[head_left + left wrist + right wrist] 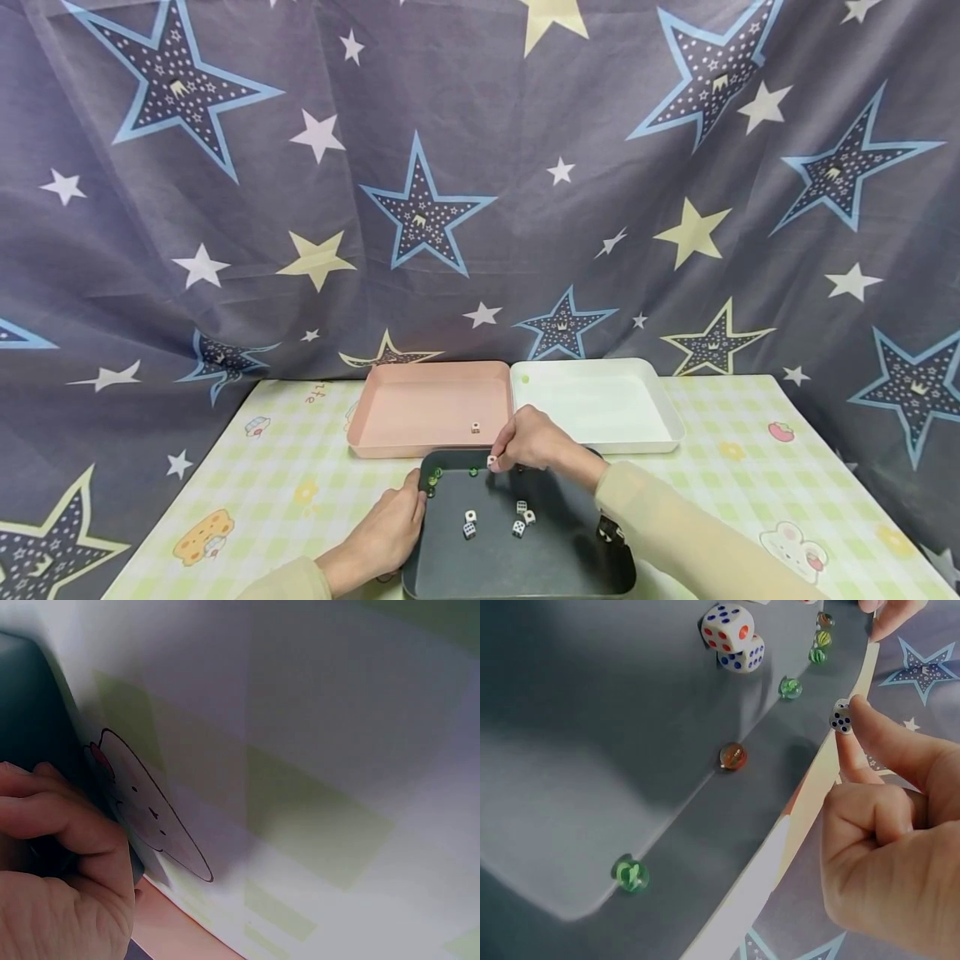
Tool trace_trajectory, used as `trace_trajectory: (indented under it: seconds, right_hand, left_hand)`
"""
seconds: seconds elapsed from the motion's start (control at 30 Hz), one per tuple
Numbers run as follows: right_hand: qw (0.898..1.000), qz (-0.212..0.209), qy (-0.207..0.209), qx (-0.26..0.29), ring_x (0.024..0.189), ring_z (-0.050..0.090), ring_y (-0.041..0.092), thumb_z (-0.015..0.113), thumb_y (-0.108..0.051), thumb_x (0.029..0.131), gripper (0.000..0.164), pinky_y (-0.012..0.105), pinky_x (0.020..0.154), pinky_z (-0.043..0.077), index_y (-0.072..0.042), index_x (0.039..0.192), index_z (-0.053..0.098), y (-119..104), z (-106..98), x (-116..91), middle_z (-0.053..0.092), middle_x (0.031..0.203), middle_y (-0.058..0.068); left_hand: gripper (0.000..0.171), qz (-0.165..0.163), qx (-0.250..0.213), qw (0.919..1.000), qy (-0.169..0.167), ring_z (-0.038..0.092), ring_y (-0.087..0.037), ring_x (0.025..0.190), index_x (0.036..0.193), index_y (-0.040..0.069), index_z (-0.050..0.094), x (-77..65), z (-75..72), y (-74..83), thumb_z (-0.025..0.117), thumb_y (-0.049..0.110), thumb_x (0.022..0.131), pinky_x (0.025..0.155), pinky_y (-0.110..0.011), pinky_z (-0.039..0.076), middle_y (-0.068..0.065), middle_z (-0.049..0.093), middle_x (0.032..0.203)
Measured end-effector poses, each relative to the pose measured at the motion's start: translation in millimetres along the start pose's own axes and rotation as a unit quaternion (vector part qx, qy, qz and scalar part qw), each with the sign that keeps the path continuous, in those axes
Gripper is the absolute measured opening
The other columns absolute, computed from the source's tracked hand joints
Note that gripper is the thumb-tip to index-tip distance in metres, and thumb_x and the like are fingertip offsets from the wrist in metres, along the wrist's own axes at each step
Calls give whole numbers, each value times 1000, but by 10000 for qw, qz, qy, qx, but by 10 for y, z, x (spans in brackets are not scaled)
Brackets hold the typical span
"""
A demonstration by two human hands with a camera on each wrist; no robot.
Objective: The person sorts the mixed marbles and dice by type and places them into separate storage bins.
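Die (841, 717); white, round-cornered; dark pips

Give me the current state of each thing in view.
Dark tray, upright, holding loose dice, marbles
Right hand, pinching the lifted die
Lifted die, near dark tray's far rim
Left hand, gripping dark tray's left rim
Pink tray, holding one die
White tray, holding one green marble
Checked tablecloth, under the trays
Star curtain, hanging

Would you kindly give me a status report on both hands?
Right hand pinching a die near far end of dark tray. Left hand holding the tray's left side. No obstruction evident.
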State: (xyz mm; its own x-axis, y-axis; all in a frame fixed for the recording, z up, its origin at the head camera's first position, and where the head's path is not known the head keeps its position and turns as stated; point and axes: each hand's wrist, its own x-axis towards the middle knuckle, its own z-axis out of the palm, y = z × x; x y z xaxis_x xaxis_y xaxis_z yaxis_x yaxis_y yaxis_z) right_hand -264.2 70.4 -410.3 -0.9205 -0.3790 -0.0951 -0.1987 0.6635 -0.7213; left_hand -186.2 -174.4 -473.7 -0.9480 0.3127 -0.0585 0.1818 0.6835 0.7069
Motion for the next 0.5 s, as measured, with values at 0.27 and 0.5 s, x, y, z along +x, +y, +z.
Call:
trace_trajectory:
  seconds: [0.27,0.5]
  right_hand:
    - [9992,360,102,111,53,44,10,93,-5,77,14,24,45,34,-11,76,80,41,-26,92,70,69,-3]
    - [9982,526,131,269,46,33,8,92,-4,77,14,23,42,25,-11,77,80,46,-75,157,68,66,-1]
  left_hand:
    - [43,15,71,10000,9,62,-11,45,145,-23,29,-14,-16,15,33,4,112,39,-28,53,-4,59,67]
    - [43,4,104,9999,19,63,-11,48,145,-23,31,-13,-17,33,33,5,112,41,-27,53,-3,59,67]
